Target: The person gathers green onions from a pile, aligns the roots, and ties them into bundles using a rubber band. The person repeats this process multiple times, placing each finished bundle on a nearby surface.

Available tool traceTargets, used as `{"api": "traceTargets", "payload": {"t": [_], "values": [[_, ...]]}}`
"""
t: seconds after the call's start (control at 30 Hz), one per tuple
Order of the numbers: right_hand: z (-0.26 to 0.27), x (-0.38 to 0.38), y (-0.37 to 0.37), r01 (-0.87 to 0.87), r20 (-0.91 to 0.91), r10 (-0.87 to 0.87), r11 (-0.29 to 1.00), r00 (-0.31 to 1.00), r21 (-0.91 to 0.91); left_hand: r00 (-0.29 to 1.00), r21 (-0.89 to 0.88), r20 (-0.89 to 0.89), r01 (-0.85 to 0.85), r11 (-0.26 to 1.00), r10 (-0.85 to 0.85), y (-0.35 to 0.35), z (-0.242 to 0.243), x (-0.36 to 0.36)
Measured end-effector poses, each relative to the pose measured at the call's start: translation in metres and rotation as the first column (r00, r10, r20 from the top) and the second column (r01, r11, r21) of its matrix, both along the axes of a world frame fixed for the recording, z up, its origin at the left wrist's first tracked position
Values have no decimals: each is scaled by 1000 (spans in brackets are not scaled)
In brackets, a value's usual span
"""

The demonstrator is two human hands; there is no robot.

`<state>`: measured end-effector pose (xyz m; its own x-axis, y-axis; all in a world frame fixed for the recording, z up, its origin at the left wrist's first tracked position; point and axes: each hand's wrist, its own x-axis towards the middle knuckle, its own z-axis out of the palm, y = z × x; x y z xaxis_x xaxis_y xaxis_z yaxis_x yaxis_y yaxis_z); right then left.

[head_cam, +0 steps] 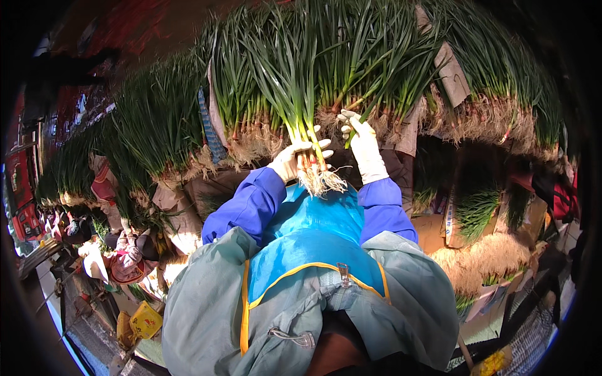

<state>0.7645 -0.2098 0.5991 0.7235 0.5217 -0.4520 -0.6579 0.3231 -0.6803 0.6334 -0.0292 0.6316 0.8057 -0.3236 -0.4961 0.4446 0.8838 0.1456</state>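
My left hand (292, 160), in a pale glove, is closed around a small bunch of green onions (300, 129). Their long green leaves point away from me, and the stringy pale roots hang over a blue apron (310, 235). My right hand (360, 134), also gloved, is raised just to the right of the bunch. Between its thumb and fingers it pinches a green leaf (366, 117). Beyond both hands stands a dense row of green onions (240, 98), roots towards me.
Cardboard sheets (451, 75) divide the row. More onions with thick roots (484, 254) lie at the lower right. A co-worker (127, 263) is at the lower left, near a yellow container (146, 321).
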Motion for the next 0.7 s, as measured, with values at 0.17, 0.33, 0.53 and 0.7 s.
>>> {"api": "traceTargets", "payload": {"t": [0.17, 0.33, 0.53, 0.7], "values": [[-2, 15, -11, 146, -69, -148, 989, 987, -33, 997, -158, 57, -32, 987, 42, -6, -4, -10], [-10, 18, -7, 190, 95, -180, 975, 979, -118, 985, -214, -117, -147, 966, 124, -20, 3, -12], [-18, 53, 24, 336, 319, -196, 812, 927, -478, 889, -179, 313, -290, 940, 333, -2, 74, -16], [-17, 108, 69, 27, 92, 317, 202, 944, -979, 879, -26, 378, -301, 953, 289, 18, 77, 17]]}}
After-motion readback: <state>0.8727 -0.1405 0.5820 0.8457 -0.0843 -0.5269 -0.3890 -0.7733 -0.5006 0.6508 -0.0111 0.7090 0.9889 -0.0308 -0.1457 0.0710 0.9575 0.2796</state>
